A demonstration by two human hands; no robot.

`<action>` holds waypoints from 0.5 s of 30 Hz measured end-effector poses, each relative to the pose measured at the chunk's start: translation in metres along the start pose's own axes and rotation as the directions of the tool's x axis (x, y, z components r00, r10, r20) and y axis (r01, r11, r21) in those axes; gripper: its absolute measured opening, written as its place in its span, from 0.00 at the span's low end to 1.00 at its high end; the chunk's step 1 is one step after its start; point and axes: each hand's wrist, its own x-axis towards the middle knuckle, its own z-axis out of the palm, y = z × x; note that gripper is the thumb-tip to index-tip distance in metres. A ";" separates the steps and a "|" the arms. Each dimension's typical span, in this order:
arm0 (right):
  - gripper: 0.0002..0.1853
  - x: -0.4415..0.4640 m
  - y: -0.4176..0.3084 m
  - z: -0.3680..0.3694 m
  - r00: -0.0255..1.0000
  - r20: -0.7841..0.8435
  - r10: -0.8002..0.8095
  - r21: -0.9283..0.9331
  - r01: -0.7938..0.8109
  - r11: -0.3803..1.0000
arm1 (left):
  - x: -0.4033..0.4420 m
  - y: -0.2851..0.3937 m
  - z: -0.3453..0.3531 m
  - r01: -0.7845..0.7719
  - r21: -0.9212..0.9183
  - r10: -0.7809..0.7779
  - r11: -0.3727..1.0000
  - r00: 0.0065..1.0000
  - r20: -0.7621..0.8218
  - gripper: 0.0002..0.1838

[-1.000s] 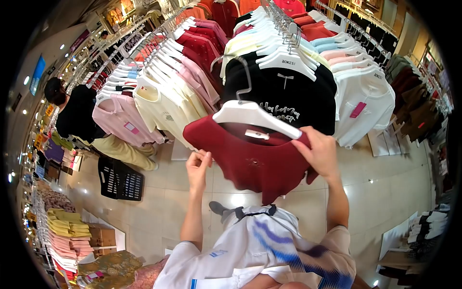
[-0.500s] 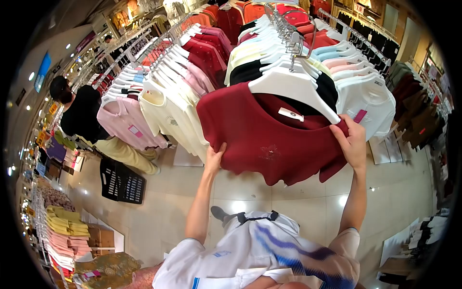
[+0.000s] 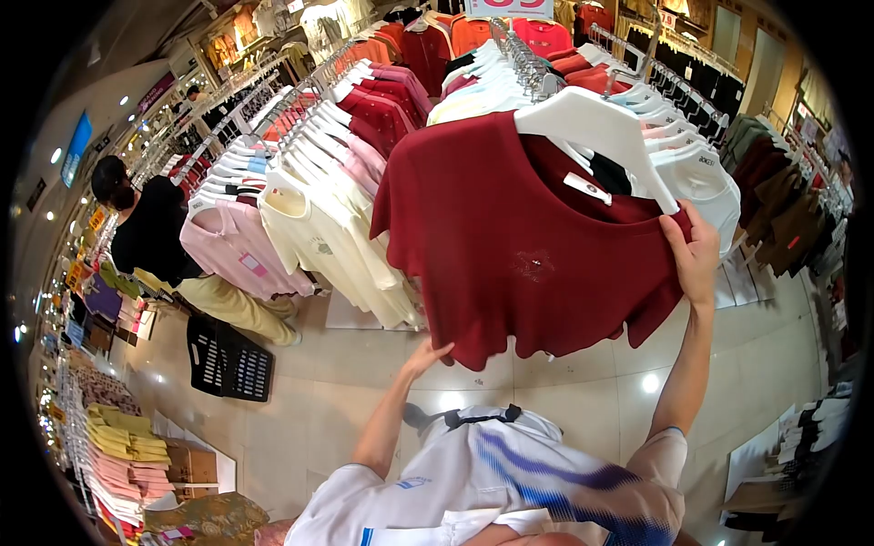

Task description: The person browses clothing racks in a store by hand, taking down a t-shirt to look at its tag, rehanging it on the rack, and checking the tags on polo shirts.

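Observation:
A dark red short-sleeved shirt [image 3: 510,246] with a small decoration on its chest and a wavy hem hangs on a white hanger [image 3: 592,127] in front of me. My right hand [image 3: 694,250] is closed on the shirt's shoulder, by the hanger's end. Down at the lower left, my left hand [image 3: 428,357] pinches the hem between thumb and fingers. A white label [image 3: 587,189] shows inside the neckline. The hanger's hook is not clearly visible, so I cannot tell whether it is on the rail.
Behind the shirt runs a rack rail [image 3: 523,59] full of hangers. Pale yellow shirts [image 3: 337,246] and pink shirts [image 3: 238,241] hang to the left. A person in black [image 3: 155,227] stands beside a black basket [image 3: 229,359] on the tiled floor. Folded clothes [image 3: 127,437] lie lower left.
The red shirt has come nearer and tilted, its left side lower. My left hand has slid from its side down to the hem; my right hand has shifted slightly right.

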 end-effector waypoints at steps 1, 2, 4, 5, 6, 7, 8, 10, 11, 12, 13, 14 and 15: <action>0.12 0.000 0.001 -0.003 1.000 -0.007 0.003 -0.008 -0.003 1.000 | -0.003 -0.005 0.001 -0.002 -0.001 0.002 1.000 1.000 0.000 0.19; 0.12 0.001 0.001 -0.004 1.000 -0.013 0.007 -0.017 -0.007 1.000 | -0.005 -0.010 0.001 0.051 0.043 -0.051 0.998 0.999 -0.018 0.16; 0.12 0.001 -0.001 -0.007 1.000 0.003 0.029 -0.011 -0.028 1.000 | -0.009 -0.027 0.006 0.105 0.081 -0.102 0.991 0.994 -0.039 0.15; 0.12 0.002 0.002 -0.007 1.000 0.010 0.030 -0.018 -0.029 0.999 | -0.006 -0.041 0.008 0.030 0.039 -0.026 0.999 0.993 -0.114 0.14; 0.12 0.001 0.003 -0.008 0.999 0.016 0.032 -0.024 -0.031 0.999 | -0.001 -0.054 0.007 -0.047 0.003 0.047 0.999 0.981 -0.190 0.13; 0.12 0.001 0.003 -0.009 0.999 0.018 0.030 -0.025 -0.029 0.999 | 0.001 -0.059 0.006 -0.048 0.000 0.047 0.999 0.980 -0.191 0.13; 0.13 0.000 0.003 -0.009 0.998 0.034 0.045 -0.052 -0.043 0.998 | 0.003 -0.063 0.004 0.000 -0.005 -0.001 1.000 0.975 -0.223 0.13; 0.13 0.000 0.004 -0.007 0.997 0.054 0.056 -0.078 -0.052 0.996 | 0.005 -0.069 0.001 0.048 -0.016 -0.050 0.999 0.965 -0.259 0.13; 0.13 0.000 0.007 -0.005 0.999 0.029 0.038 -0.057 -0.036 0.998 | 0.005 -0.070 0.000 0.036 0.037 -0.024 0.999 0.962 -0.272 0.13; 0.13 0.000 0.009 -0.003 1.000 0.001 0.020 -0.036 -0.020 0.999 | 0.006 -0.071 0.000 0.024 0.091 0.003 0.996 0.959 -0.284 0.14; 0.13 0.000 0.011 -0.003 1.000 0.005 0.017 -0.035 -0.016 0.999 | 0.007 -0.071 0.000 0.023 0.088 0.003 0.996 0.958 -0.287 0.14; 0.14 -0.001 0.012 -0.003 0.999 0.022 0.025 -0.050 -0.024 0.998 | 0.008 -0.072 0.002 -0.023 0.173 0.076 0.985 0.949 -0.307 0.14; 0.14 -0.001 0.013 -0.003 0.999 0.040 0.034 -0.064 -0.031 0.997 | 0.009 -0.072 0.003 -0.066 0.258 0.150 0.964 0.935 -0.321 0.14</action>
